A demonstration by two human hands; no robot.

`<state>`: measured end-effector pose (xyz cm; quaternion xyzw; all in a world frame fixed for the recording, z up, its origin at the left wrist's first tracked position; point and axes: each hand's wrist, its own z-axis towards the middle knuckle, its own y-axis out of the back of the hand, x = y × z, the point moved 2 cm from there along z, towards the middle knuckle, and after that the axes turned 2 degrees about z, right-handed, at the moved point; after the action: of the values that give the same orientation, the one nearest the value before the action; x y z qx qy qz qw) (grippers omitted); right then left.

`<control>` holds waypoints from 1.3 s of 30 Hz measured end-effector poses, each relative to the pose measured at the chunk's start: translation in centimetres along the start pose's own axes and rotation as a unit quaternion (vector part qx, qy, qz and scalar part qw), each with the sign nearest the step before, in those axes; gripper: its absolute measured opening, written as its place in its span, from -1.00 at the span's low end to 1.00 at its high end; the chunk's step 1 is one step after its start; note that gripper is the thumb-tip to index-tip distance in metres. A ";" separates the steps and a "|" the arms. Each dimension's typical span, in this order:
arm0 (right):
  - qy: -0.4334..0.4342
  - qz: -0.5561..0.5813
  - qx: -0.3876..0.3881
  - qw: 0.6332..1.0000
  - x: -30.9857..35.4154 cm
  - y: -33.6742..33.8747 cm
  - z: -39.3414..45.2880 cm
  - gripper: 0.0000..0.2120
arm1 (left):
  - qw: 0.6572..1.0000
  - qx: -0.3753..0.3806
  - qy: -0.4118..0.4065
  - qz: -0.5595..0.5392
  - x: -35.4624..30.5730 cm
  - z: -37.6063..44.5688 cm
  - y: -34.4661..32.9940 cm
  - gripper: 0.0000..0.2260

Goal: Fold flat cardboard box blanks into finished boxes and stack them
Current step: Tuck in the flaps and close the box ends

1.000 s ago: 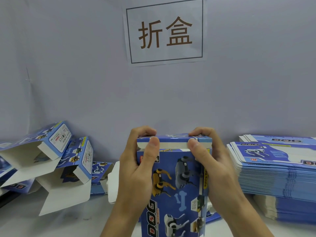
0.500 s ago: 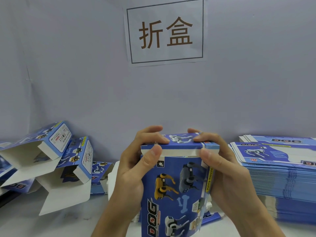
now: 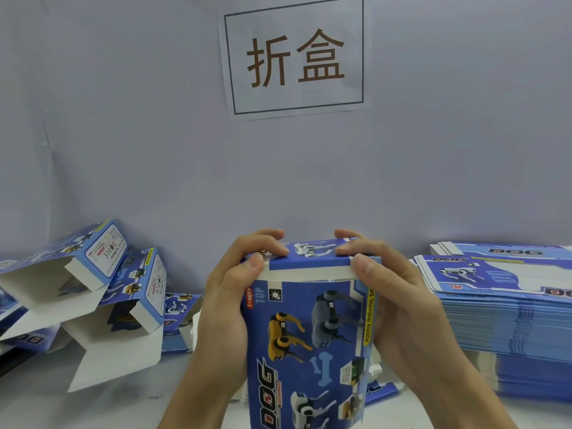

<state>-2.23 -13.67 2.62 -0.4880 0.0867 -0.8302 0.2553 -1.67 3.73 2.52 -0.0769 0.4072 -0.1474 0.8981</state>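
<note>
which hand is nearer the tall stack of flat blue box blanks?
Right. The right hand grips the upright blue box's side facing the stack of blanks; the left hand grips the far side.

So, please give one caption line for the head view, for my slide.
Both hands, left and right, grip an upright blue box, fingers pressing its top flap.

Bare desk (image 3: 117, 407) lies open front-left; folded boxes (image 3: 102, 292) crowd the left side, a tall stack of flat blanks (image 3: 507, 323) blocks the right

Even, soft light; faint shadows; slight blur; wide-angle bowing at edges.
</note>
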 end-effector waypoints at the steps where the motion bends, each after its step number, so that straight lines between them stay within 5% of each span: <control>1: 0.003 0.002 0.000 1.000 0.0 0.0 0.0 -0.87 | 1.000 -0.003 -0.001 0.004 0.0 0.0 0.0 -0.80; 9: 0.039 -0.030 0.025 0.998 0.1 -0.5 0.0 -0.88 | 1.000 0.020 -0.011 0.003 -0.3 -0.2 0.1 -0.86; 13: 0.055 -0.053 0.022 0.997 -0.1 0.0 0.2 -0.80 | 0.994 0.052 -0.022 0.095 -0.6 -0.4 -0.3 -0.59; 22: 0.122 -0.188 0.055 0.973 -0.2 -0.4 0.0 -0.81 | 0.992 0.003 -0.044 0.117 -0.7 0.0 -0.4 -0.73; 27: 0.091 -0.108 0.052 0.989 -0.3 -0.7 -0.1 -0.66 | 0.995 -0.004 -0.038 0.088 -0.7 0.0 -0.6 -0.81; 39: 0.083 -0.091 -0.030 0.992 -0.7 -0.9 0.5 -0.77 | 0.996 -0.027 -0.052 0.061 -0.1 0.0 -0.4 -0.85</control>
<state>-1.80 -12.49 2.68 -0.4305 0.0877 -0.8848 0.1555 -1.80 3.41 2.70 -0.0837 0.3673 -0.0770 0.9231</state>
